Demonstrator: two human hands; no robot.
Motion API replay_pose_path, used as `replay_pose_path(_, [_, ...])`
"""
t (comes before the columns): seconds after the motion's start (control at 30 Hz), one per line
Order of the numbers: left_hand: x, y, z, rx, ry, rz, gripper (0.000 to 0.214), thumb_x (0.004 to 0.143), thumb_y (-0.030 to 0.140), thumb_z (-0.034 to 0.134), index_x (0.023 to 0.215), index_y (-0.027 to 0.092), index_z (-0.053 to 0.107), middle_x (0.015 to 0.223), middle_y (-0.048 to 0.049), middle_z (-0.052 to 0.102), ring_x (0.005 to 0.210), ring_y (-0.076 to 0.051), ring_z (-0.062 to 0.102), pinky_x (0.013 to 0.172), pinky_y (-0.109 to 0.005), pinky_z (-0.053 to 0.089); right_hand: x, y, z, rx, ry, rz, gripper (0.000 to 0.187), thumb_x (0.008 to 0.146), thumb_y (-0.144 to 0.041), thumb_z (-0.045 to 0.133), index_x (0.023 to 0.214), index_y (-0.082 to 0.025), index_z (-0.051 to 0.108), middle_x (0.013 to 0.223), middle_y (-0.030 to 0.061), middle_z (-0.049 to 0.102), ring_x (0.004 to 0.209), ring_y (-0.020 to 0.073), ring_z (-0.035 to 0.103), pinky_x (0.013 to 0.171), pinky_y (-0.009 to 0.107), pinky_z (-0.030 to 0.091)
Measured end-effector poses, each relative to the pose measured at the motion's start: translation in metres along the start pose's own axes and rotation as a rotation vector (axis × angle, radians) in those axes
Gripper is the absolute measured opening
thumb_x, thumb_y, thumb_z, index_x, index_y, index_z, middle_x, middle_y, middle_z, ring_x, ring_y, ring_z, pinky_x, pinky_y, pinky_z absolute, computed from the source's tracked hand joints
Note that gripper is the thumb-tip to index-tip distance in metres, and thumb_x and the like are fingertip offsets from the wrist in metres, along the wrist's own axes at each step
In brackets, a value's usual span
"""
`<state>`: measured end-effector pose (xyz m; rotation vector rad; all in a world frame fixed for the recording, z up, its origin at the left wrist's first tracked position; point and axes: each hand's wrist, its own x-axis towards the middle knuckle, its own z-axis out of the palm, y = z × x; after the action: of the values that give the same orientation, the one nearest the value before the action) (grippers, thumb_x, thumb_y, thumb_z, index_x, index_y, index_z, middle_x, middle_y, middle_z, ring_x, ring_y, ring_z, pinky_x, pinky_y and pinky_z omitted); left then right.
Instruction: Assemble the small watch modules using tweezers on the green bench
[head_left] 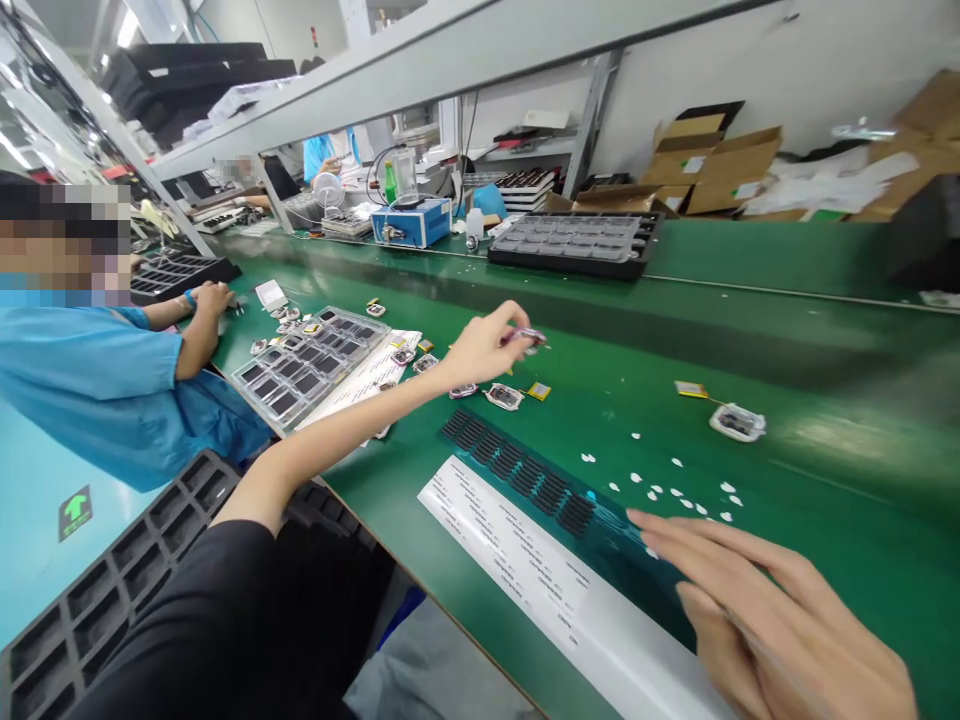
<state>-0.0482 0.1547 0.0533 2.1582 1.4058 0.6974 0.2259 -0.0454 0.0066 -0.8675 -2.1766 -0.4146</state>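
My left hand [487, 348] reaches over the green bench and pinches a small watch-like case [531, 340] between thumb and fingers, above the surface. Just below it lie more such cases, one open white-rimmed case [504, 397] wired to a yellow battery [538, 391]. My right hand [787, 620] is low at the right, fingers stretched out and thumb apart, over the end of a dark teal film [630, 540]. Rows of black adhesive strips [517, 468] sit on that film. A white printed backing sheet [517, 560] lies alongside it. Whether my fingertips touch the film I cannot tell.
Small white scraps [675, 492] are scattered on the bench, near another case [738, 422] with a battery. A clear tray [311, 362] of dark screens stands left, beside a co-worker in a blue sleeve [112, 340]. A black tray [574, 243] sits behind; a metal shelf beam [420, 75] crosses above.
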Motion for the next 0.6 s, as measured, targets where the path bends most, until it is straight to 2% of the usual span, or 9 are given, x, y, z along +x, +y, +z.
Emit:
replay_pose_path(0.07, [-0.031, 0.025, 0.021, -0.193, -0.085, 0.082, 0.036, 0.108, 0.024, 0.053, 0.143, 0.017, 0.053, 0.104, -0.0063, 0.080, 0.088, -0.014, 0.078, 0.082, -0.026, 0.061, 0.002, -0.004, 0.000, -0.008, 0.044, 0.084, 0.028, 0.102, -0.006, 0.052, 0.113, -0.025, 0.069, 0.083, -0.0039, 0.077, 0.076, 0.0146, 0.075, 0.072, 0.026, 0.060])
replay_pose_path(0.1, [-0.047, 0.036, 0.031, -0.459, -0.153, 0.120, 0.036, 0.106, 0.025, 0.057, 0.141, 0.015, 0.055, 0.102, -0.0080, 0.079, 0.087, -0.016, 0.079, 0.079, -0.027, 0.062, 0.002, -0.006, 0.001, -0.029, 0.065, 0.121, 0.029, 0.102, -0.003, 0.051, 0.109, -0.025, 0.068, 0.075, -0.0059, 0.073, 0.065, 0.0118, 0.071, 0.065, 0.023, 0.057])
replay_pose_path(0.13, [-0.062, 0.045, 0.039, -0.690, -0.243, 0.136, 0.033, 0.104, 0.028, 0.062, 0.134, 0.015, 0.059, 0.103, -0.0088, 0.078, 0.088, -0.017, 0.080, 0.078, -0.028, 0.063, 0.002, -0.008, 0.002, -0.058, 0.088, 0.157, 0.030, 0.101, -0.002, 0.051, 0.110, -0.025, 0.068, 0.069, -0.0078, 0.069, 0.055, 0.0094, 0.065, 0.057, 0.021, 0.054])
replay_pose_path(0.2, [-0.090, 0.059, 0.053, -0.923, -0.357, 0.107, 0.026, 0.101, 0.030, 0.064, 0.123, 0.014, 0.064, 0.098, -0.0081, 0.077, 0.080, -0.017, 0.080, 0.071, -0.026, 0.062, 0.000, -0.013, 0.005, -0.109, 0.131, 0.210, 0.034, 0.100, -0.001, 0.056, 0.121, -0.024, 0.070, 0.060, -0.0109, 0.063, 0.041, 0.0070, 0.052, 0.046, 0.020, 0.046])
replay_pose_path(0.27, [-0.111, 0.066, 0.063, -0.978, -0.392, 0.084, 0.023, 0.100, 0.028, 0.066, 0.119, 0.015, 0.065, 0.091, -0.0059, 0.075, 0.074, -0.016, 0.080, 0.065, -0.023, 0.058, -0.002, -0.019, 0.007, -0.134, 0.149, 0.242, 0.042, 0.100, -0.007, 0.062, 0.139, -0.021, 0.066, 0.052, -0.0130, 0.057, 0.035, 0.0070, 0.046, 0.041, 0.020, 0.041])
replay_pose_path(0.37, [-0.128, 0.069, 0.071, -1.013, -0.422, 0.079, 0.022, 0.099, 0.027, 0.066, 0.118, 0.015, 0.067, 0.093, -0.0067, 0.076, 0.077, -0.018, 0.081, 0.068, -0.023, 0.058, -0.003, -0.027, 0.005, -0.169, 0.108, 0.278, 0.057, 0.101, -0.015, 0.069, 0.155, -0.023, 0.054, 0.049, -0.0150, 0.051, 0.035, 0.0072, 0.048, 0.042, 0.019, 0.041])
replay_pose_path(0.5, [-0.137, 0.067, 0.072, -1.000, -0.483, 0.069, 0.028, 0.104, 0.032, 0.060, 0.127, 0.016, 0.064, 0.089, -0.0069, 0.076, 0.083, -0.021, 0.083, 0.067, -0.025, 0.060, 0.001, -0.031, 0.000, -0.144, 0.032, 0.242, 0.064, 0.100, -0.015, 0.070, 0.159, -0.028, 0.050, 0.068, -0.0095, 0.070, 0.046, 0.0063, 0.059, 0.044, 0.018, 0.041])
replay_pose_path(0.6, [-0.141, 0.069, 0.069, -0.915, -0.439, 0.091, 0.028, 0.103, 0.030, 0.059, 0.128, 0.017, 0.064, 0.091, -0.0070, 0.077, 0.086, -0.021, 0.083, 0.064, -0.022, 0.059, 0.001, -0.029, -0.001, -0.118, 0.019, 0.221, 0.070, 0.097, -0.011, 0.074, 0.160, -0.030, 0.050, 0.081, -0.0057, 0.079, 0.058, 0.0084, 0.069, 0.049, 0.018, 0.046])
